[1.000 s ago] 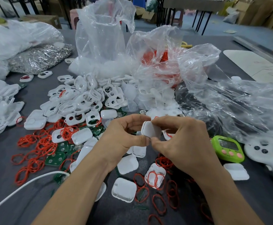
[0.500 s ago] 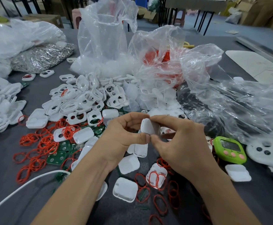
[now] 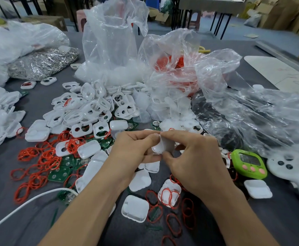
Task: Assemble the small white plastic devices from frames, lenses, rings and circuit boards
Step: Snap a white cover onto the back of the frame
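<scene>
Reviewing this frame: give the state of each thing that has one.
left hand: pinching the white plastic part
right hand: pinching the same part from the opposite side
white plastic part: held off the table between both hands
tall clear bag: upright, mouth open
green timer: lying face up, display unreadable
white shell: on the table, red rings lying across it

Both forearms reach forward, converging at centre. The left hand (image 3: 136, 150) and right hand (image 3: 195, 161) meet fingertip to fingertip, each thumb and forefinger pinching one white shell (image 3: 160, 147) between them.
</scene>
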`<state>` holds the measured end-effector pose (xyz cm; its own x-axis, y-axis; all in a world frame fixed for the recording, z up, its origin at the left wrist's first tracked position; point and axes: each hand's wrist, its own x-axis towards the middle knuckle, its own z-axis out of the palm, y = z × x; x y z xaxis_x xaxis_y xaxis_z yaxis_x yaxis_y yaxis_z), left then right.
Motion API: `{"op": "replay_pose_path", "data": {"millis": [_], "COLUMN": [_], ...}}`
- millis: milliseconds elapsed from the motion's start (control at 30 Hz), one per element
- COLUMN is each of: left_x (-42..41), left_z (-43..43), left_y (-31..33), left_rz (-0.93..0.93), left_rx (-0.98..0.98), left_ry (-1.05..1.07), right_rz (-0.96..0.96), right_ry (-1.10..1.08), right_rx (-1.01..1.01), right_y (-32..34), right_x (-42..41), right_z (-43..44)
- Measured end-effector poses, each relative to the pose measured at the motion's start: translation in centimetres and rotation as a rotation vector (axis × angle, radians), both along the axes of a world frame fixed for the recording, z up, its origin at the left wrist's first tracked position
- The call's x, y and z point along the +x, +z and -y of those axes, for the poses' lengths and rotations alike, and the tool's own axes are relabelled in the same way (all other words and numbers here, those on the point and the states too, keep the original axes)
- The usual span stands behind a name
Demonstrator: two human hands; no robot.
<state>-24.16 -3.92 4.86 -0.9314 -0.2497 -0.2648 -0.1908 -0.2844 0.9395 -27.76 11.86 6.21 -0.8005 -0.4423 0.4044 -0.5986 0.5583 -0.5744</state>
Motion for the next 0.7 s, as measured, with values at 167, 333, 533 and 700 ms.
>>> {"op": "replay_pose_path", "data": {"millis": [167,333,533,700], "left_x": [-0.1,0.0,0.3,0.2], "left_z": [0.0,0.0,-0.5,-0.4], "left_y": [0.0,-0.2,-0.1,-0.2], "left_rz": [-0.036,-0.05,-0.092,-0.099], "left_rx": [-0.074,-0.096,-0.149,-0.09], "left_ry": [0.031,0.055,0.041,0.081], "right_rz": [-0.042,-0.076,-0.202,0.025], "right_ry": [0.005,0.023,-0.009,0.001], "right_rx": [-0.01,0.015,0.041,-0.128], "right_y": [-0.1,-0.2,-0.5,-1.0], "right_x": [0.1,0.3,0.3,0.0], "right_z": [0.3,0.6,1.0,1.3]}}
